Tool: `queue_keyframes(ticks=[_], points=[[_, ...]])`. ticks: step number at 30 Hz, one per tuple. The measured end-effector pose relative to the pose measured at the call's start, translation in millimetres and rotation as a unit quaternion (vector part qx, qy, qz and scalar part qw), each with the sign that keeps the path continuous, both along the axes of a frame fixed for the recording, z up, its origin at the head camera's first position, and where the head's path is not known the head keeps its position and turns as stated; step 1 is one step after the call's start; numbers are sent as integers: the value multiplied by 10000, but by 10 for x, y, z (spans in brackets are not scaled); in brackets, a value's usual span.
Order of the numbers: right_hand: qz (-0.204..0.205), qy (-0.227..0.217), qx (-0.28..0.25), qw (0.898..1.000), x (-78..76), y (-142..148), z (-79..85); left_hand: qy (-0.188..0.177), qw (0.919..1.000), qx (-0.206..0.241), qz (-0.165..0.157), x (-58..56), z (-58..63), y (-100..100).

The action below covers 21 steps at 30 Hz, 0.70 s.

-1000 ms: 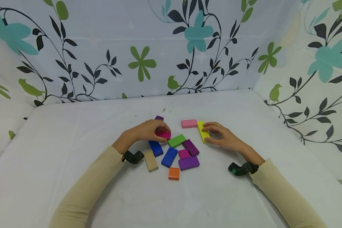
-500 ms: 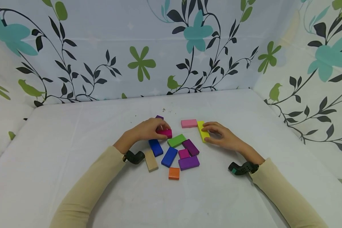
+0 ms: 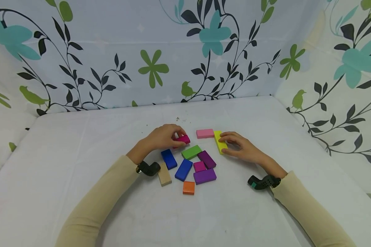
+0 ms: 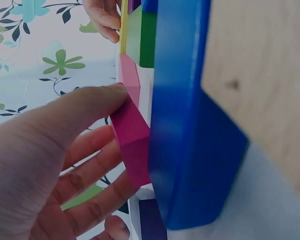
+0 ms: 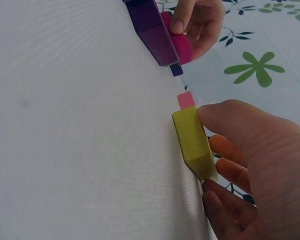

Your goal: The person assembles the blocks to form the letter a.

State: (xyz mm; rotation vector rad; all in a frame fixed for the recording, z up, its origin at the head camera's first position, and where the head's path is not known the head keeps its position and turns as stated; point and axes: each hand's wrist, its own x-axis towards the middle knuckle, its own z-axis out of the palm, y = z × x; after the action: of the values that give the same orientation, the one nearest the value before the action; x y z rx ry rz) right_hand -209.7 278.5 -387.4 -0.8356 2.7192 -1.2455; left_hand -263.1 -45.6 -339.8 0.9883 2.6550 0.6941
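Note:
My left hand (image 3: 164, 137) pinches a magenta block (image 3: 183, 138) between thumb and fingers, behind the cluster of blocks. In the left wrist view the thumb lies on the upper end of this magenta block (image 4: 130, 122), and the fingers are behind it. On the right, my right hand (image 3: 242, 148) holds a yellow block (image 3: 217, 138) with the thumb at its near end and fingers along its side. The yellow block's far end meets a light pink block (image 3: 205, 133). In the right wrist view the thumb presses the yellow block (image 5: 194, 137).
Between the hands lie a green block (image 3: 191, 152), two blue blocks (image 3: 183, 170), two purple blocks (image 3: 205, 176) and a small magenta block (image 3: 199, 166). Nearer are a wooden block (image 3: 165, 175) and an orange block (image 3: 188, 188). A patterned cloth (image 3: 111, 44) hangs behind the white tabletop (image 3: 179, 219).
My left hand has moved away and slightly right with the magenta block, which now sits tilted farther from the green block. The right hand and yellow block have stayed in place.

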Motion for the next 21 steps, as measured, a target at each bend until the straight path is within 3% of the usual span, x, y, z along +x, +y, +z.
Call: queue_keyframes(ticks=[10,21], points=[[-24,-24,-15,10000,0,3,-7,-93,9998,-146,74,-31,-67,52],[-12,-25,-26,10000,-11,20,-28,-452,9987,-157,-171,-24,-61,-50]])
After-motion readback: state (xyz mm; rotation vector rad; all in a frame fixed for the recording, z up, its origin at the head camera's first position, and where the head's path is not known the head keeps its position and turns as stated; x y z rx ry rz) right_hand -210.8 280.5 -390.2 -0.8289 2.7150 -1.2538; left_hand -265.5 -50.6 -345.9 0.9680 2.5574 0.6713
